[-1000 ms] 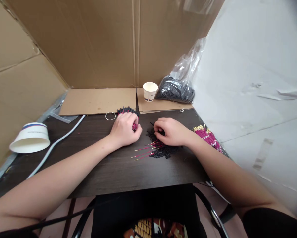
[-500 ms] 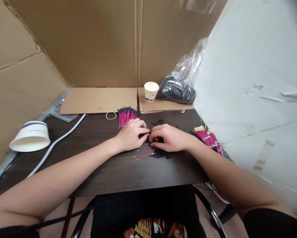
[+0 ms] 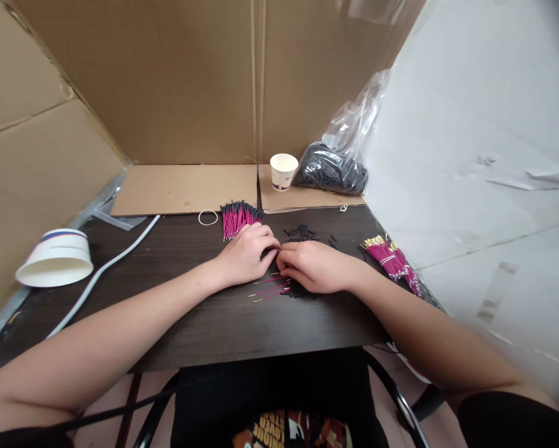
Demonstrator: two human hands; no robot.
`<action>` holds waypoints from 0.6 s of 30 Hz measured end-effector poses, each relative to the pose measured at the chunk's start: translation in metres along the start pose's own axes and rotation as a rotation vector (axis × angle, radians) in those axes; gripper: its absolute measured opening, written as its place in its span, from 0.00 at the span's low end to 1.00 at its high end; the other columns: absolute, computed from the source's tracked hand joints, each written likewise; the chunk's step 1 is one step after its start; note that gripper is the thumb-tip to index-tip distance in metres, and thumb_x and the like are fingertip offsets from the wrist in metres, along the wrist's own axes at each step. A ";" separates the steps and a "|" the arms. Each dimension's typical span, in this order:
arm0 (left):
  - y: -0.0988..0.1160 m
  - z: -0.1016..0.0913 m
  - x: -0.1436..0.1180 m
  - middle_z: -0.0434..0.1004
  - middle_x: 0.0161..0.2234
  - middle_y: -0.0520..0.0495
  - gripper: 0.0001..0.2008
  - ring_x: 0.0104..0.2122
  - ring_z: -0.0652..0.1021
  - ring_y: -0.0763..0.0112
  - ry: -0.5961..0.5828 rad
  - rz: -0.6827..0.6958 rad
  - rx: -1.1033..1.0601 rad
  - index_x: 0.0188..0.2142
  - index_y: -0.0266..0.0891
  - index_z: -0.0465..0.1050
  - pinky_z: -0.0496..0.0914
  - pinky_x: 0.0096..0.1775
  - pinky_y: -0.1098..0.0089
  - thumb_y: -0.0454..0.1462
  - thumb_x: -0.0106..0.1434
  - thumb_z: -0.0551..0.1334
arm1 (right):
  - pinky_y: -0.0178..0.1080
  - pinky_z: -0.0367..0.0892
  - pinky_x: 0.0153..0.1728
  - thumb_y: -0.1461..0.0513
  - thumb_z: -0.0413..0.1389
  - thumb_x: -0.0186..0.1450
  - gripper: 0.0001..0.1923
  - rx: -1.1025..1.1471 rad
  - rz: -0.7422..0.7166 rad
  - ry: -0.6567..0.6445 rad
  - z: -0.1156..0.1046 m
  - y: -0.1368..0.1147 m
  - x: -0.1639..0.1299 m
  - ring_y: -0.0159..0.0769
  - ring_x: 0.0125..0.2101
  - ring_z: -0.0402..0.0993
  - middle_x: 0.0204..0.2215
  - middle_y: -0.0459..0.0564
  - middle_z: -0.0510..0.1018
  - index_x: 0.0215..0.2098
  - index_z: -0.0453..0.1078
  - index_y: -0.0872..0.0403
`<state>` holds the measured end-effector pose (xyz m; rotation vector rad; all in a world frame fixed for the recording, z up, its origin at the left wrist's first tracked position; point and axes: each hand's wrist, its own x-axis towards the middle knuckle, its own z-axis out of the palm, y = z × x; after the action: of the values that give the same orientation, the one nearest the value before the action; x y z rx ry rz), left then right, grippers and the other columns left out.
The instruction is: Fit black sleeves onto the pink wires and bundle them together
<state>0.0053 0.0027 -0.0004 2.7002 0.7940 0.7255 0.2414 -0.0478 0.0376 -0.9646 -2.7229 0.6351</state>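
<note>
Fingertips met over loose pink wires on the bench [image 3: 204, 323]

The left hand [image 3: 246, 255] has been drawn back from the finished bundle [image 3: 238, 218], now just beyond it, to meet the right hand [image 3: 314, 266]; both grips are pinched closed, on what cannot be told; loose pink wires [image 3: 270, 289] lie just beneath, black sleeves [image 3: 300, 233] beyond

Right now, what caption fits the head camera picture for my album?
Two hands, left hand and right hand, meet fingertip to fingertip over loose pink wires on a dark table.

magenta wires [image 3: 237, 220], dark brown table [image 3: 190, 323], white cup [image 3: 283, 171]
</note>
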 end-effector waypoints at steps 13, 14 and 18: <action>0.005 -0.001 0.001 0.79 0.42 0.38 0.06 0.42 0.75 0.54 0.058 0.009 0.063 0.42 0.37 0.74 0.74 0.47 0.53 0.32 0.75 0.58 | 0.43 0.67 0.44 0.66 0.50 0.80 0.05 0.087 -0.007 0.342 -0.004 0.002 0.001 0.39 0.37 0.70 0.37 0.49 0.77 0.44 0.64 0.51; 0.006 0.000 0.001 0.80 0.41 0.39 0.06 0.42 0.75 0.55 0.085 0.001 0.039 0.43 0.38 0.73 0.74 0.47 0.54 0.31 0.76 0.57 | 0.41 0.66 0.41 0.66 0.50 0.80 0.05 0.129 0.015 0.388 -0.005 0.003 0.001 0.37 0.35 0.70 0.36 0.48 0.77 0.45 0.63 0.51; 0.007 0.001 0.000 0.80 0.40 0.42 0.06 0.40 0.77 0.59 0.185 -0.054 -0.062 0.45 0.40 0.70 0.73 0.45 0.57 0.32 0.78 0.55 | 0.39 0.65 0.36 0.63 0.52 0.81 0.02 0.181 0.066 0.508 -0.005 0.011 0.000 0.34 0.32 0.70 0.36 0.46 0.77 0.47 0.65 0.51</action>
<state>0.0096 -0.0035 0.0011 2.5730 0.8667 0.9812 0.2491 -0.0382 0.0372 -1.0098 -2.1611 0.5444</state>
